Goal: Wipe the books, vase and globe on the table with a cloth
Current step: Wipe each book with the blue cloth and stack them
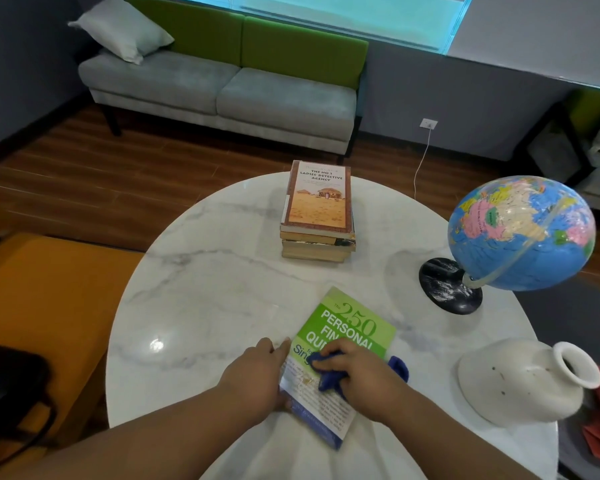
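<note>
Green book [352, 327]: flat on the near part of the table [222, 271], cover up, turned at an angle, lower corner close to the near rim.
Cloth [329, 374]: blue, bunched small, pressed on the cover's lower half; a tail shows past the book's right edge.
Right hand [359, 374]: closed over the cloth, fingers curled on top of it.
Left hand [257, 370]: flat and spread on the book's left edge, gripping nothing, pinning the book down.
Step in hand: wiping this cover, probably the first book or nearly so.
How to do it well: open the wad out for more contact; stroke from spine to open edge, light and even; keep the left palm firm against sliding on the slick marble; shift that palm to reach the strip beneath it; mind the corner near the rim.
Stack [317, 216]: more books at the far side, well apart, likely due next.
Globe [520, 233]: on a dark stand, right.
Vase [520, 382]: white, tilted over, near right.
</note>
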{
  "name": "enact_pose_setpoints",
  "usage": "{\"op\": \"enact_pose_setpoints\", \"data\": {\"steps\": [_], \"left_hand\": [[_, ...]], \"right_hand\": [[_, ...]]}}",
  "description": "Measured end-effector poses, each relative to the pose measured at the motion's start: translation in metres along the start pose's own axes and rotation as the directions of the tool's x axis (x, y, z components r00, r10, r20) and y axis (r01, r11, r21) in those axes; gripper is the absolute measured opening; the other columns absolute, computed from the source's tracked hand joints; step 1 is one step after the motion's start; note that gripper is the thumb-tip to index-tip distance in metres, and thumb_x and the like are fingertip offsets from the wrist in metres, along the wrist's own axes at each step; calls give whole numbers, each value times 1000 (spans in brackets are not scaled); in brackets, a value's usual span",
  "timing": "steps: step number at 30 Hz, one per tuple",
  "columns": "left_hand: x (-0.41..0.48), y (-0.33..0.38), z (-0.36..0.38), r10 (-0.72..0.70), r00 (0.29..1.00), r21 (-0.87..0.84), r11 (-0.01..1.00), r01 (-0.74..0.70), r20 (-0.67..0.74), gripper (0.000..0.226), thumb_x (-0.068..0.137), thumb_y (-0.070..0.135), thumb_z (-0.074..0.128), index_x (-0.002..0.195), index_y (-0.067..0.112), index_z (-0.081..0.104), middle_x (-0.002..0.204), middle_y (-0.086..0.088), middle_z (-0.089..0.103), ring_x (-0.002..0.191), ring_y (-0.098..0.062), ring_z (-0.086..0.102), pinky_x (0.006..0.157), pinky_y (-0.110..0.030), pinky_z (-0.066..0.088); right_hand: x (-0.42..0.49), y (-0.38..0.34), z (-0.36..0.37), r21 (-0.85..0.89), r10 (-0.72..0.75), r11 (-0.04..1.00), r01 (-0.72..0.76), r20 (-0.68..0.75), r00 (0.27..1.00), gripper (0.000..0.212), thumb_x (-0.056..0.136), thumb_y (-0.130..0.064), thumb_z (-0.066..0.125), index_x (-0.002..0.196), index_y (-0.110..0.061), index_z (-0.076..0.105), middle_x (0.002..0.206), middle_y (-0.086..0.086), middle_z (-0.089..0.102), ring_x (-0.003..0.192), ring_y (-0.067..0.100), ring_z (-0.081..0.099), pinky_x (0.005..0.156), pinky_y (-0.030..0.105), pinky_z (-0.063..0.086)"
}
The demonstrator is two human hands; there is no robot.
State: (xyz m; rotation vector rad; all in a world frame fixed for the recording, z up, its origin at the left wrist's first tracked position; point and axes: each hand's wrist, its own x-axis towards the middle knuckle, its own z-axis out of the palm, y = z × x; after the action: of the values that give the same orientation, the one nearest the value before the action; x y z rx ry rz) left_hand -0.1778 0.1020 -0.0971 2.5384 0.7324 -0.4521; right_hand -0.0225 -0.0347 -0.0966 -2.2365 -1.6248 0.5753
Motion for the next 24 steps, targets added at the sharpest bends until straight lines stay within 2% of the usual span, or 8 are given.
{"op": "enact_pose_setpoints", "data": {"steps": [2,5,7,12,15,19,21,24], "left_hand": [[0,0,0,1,1000,-3,1000,-1,-3,102,76,51,71,153,28,9,132,-2,39,120,-20,48,95,-34,47],[0,-1,1,-1,1000,1,1000,1,-3,101,76,51,70,153,28,9,133,-3,39,120,-20,48,95,-34,46],[0,-1,2,-4,1000,2,1000,4,-3,102,77,52,70,153,28,8,132,-2,39,120,-20,48,95,-33,46],[0,-1,1,-7,1000,-10,1000,7,-1,101,76,53,70,153,29,9,130,-2,41,118,-20,49,93,-33,47],[-1,-1,0,-15,1000,-16,1000,15,9,101,77,51,70,153,30,8,132,-2,39,120,-20,48,94,-33,46],[-1,0,-1,-14,1000,-23,1000,14,15,100,77,51,70,153,30,7,132,-3,40,120,-20,48,93,-33,46],[-1,-1,-1,-12,1000,-22,1000,12,13,101,77,51,70,153,29,8,131,-3,40,119,-20,48,93,-33,46],[0,-1,0,-20,1000,-25,999,20,15,100,77,51,69,153,30,8,132,-3,39,120,-21,47,93,-33,45]], "right_hand": [[3,-3,2,24,81,997,-79,-78,994,29,89,0,55,114,-11,61,108,2,59,96,12,57,76,9,40],[-4,-9,14,-2,-34,999,34,-8,999,44,89,-4,48,128,-23,56,128,-6,45,115,16,48,95,18,36],[-7,-6,10,36,-72,997,70,55,996,48,88,0,44,126,-26,59,126,-5,46,115,17,45,91,17,33],[0,-3,12,57,43,998,-38,-91,995,35,91,-8,52,122,-22,60,116,-16,43,108,9,48,92,9,33],[-9,-7,19,59,-37,998,34,52,998,39,90,-10,55,127,-22,57,129,-18,41,121,3,43,102,6,25],[-8,5,10,48,17,999,-18,26,1000,37,88,-3,53,121,-16,63,117,-22,46,110,-2,45,90,-3,24],[-5,-2,10,85,94,992,-89,-67,993,31,90,-5,55,119,-14,61,111,-22,51,107,4,51,87,1,31],[-11,-13,21,94,2,996,-4,23,1000,41,90,-9,52,127,-25,57,128,-17,43,118,7,45,99,13,32]]}}
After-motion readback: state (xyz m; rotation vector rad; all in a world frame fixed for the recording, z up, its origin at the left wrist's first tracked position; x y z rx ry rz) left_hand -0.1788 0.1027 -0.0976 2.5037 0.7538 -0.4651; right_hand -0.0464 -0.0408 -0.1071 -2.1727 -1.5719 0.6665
